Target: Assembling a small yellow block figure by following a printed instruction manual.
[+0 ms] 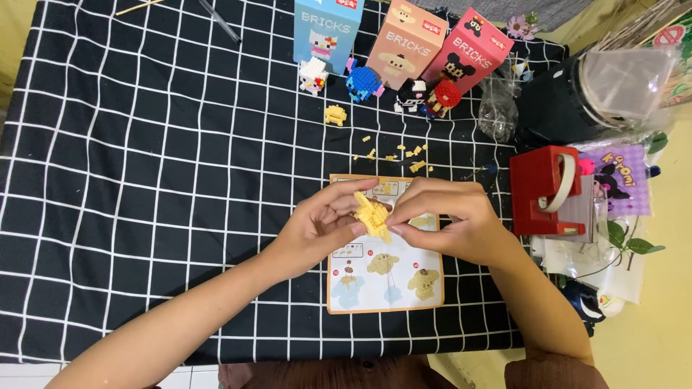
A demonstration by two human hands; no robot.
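My left hand (317,227) and my right hand (450,220) both pinch a small yellow brick model (372,216), held above a printed instruction sheet (386,284). The fingertips of both hands meet around the model. Loose yellow bricks (400,153) lie scattered on the black checked cloth (144,180) just beyond the sheet. Farther out, a small yellow built piece (334,114) sits alone.
At the far edge stand three boxes, blue (326,29), tan (405,43) and pink (468,49), with finished brick figures white (313,75), blue (364,83) and red-black (429,96) before them. A red tape dispenser (546,191), clear bags and a black jar (577,101) crowd the right side.
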